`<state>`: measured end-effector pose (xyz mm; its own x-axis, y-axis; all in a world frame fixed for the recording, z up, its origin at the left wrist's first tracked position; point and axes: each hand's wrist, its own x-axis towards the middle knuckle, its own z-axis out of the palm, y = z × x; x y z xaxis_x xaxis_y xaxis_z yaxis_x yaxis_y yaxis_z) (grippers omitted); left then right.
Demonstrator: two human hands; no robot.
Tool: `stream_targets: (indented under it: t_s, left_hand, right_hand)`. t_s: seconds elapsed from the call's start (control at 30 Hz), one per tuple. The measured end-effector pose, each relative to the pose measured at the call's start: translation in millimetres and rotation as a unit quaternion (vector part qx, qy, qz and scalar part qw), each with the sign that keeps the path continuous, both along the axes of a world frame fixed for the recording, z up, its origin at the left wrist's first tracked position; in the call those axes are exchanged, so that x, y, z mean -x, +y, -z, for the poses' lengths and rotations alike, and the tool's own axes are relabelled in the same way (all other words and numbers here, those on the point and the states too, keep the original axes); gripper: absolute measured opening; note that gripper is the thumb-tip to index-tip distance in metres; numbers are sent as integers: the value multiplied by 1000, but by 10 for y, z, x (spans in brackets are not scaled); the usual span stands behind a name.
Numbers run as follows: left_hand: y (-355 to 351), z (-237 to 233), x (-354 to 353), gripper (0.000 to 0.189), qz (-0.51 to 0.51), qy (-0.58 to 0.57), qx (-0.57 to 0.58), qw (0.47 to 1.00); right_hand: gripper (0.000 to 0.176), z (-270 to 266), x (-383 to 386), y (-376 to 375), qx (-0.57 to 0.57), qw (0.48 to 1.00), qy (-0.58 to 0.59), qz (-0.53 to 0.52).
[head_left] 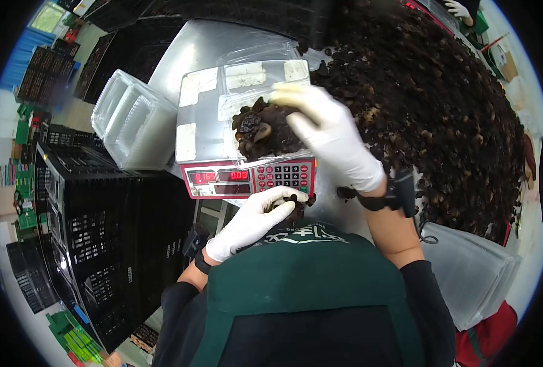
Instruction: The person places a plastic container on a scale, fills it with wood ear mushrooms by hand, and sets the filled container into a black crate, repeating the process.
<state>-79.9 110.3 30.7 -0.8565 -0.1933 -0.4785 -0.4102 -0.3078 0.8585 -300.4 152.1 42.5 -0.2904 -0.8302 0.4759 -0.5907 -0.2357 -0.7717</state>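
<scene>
A clear plastic clamshell box (265, 76) stands open on a digital scale (250, 177), partly filled with dark dried fungus (260, 131). My right hand (326, 131), in a white glove, rests on top of the fungus in the box, fingers spread and pressing down on it. My left hand (256, 220), also gloved, is held below the scale's keypad, fingers curled around a small clump of dark fungus (294, 205). The scale's red display is lit.
A large heap of the same dark fungus (442, 104) covers the steel table to the right. A stack of empty clear boxes (134, 119) sits left of the scale; more clear lids (473, 272) lie lower right. Black crates (100, 238) stand at left. Another person's gloved hand (458, 9) shows top right.
</scene>
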Motion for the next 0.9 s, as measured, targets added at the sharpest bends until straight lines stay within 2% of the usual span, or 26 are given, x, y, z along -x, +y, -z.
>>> stream_targets:
  t_s: [0.03, 0.07, 0.1, 0.13, 0.17, 0.2, 0.23, 0.27, 0.3, 0.33, 0.37, 0.43, 0.47, 0.5, 0.53, 0.57, 0.63, 0.67, 0.7, 0.77, 0.83, 0.87, 0.9]
  left_hand:
    - [-7, -14, 5, 25, 1, 4, 17, 1000]
    - [-9, -47, 32, 26, 3, 8, 34, 999]
    - [-9, -70, 63, 26, 5, 12, 51, 999]
    - [-3, -73, 100, 28, 13, 33, 88, 995]
    - [10, -146, 175, 30, 21, 38, 118, 992]
    - [43, -101, 249, 31, 29, 98, 192, 976]
    - [82, -53, 331, 33, 37, 156, 265, 951]
    - [102, -46, 437, 35, 52, 197, 313, 928]
    - [126, -35, 549, 37, 67, 235, 359, 901]
    - [187, 14, 657, 42, 52, 281, 387, 877]
    - [210, 74, 739, 48, 74, 296, 413, 858]
    - [277, 92, 866, 57, 125, 283, 449, 838]
    - [306, 88, 887, 59, 118, 293, 446, 837]
    - [324, 79, 903, 61, 114, 305, 442, 836]
    - [332, 67, 909, 64, 112, 319, 438, 833]
    - [331, 58, 907, 66, 111, 326, 443, 828]
    - [316, 30, 916, 71, 103, 342, 453, 817]
    - [269, -18, 882, 75, 81, 364, 472, 799]
    - [175, -149, 861, 72, 98, 331, 477, 808]
    - [-136, -445, 847, 68, 139, 275, 482, 820]
    - [-579, -520, 763, 47, -46, 282, 661, 694]
    - [-829, -550, 726, 40, -119, 229, 673, 693]
    - [-1309, -248, 743, 37, -188, 215, 721, 632]
  right_hand:
    - [29, 1, 84, 80, 3, 998, -38, 54]
    - [24, -70, 151, 225, -36, 986, -128, 97]
    - [22, -50, 233, 350, -27, 977, -146, 150]
    - [21, -34, 284, 525, -86, 949, -218, 209]
    - [22, 88, 417, 725, -138, 953, -150, 223]
    - [22, 103, 434, 891, -204, 936, -146, 245]
    - [23, 295, 457, 1068, -227, 934, -85, 264]
    - [26, 445, 468, 1263, -272, 918, 75, 278]
    - [28, 545, 480, 1470, -293, 902, 201, 243]
    - [30, 607, 421, 1642, -344, 842, 327, 256]
    - [30, 600, 342, 1743, -397, 813, 301, 300]
    - [42, 569, 331, 1889, -358, 838, 266, 315]
    - [45, 546, 268, 1884, -301, 901, 130, 284]
    - [49, 481, 134, 1819, -237, 939, -10, 249]
    - [52, 383, -32, 1736, -166, 952, -150, 211]
    - [60, 195, -287, 1588, -133, 922, -339, 130]
    - [43, 306, -484, 1428, -86, 783, -605, 113]
    - [39, 330, -454, 1401, -137, 831, -534, 79]
    - [35, 345, -398, 1379, -186, 869, -456, 45]
    - [24, 225, -326, 1217, -236, 795, -557, 54]
    - [23, 283, -207, 1192, -280, 844, -451, 84]
    - [24, 328, -142, 1186, -276, 860, -421, 81]
    - [24, 377, -76, 1182, -274, 875, -392, 78]
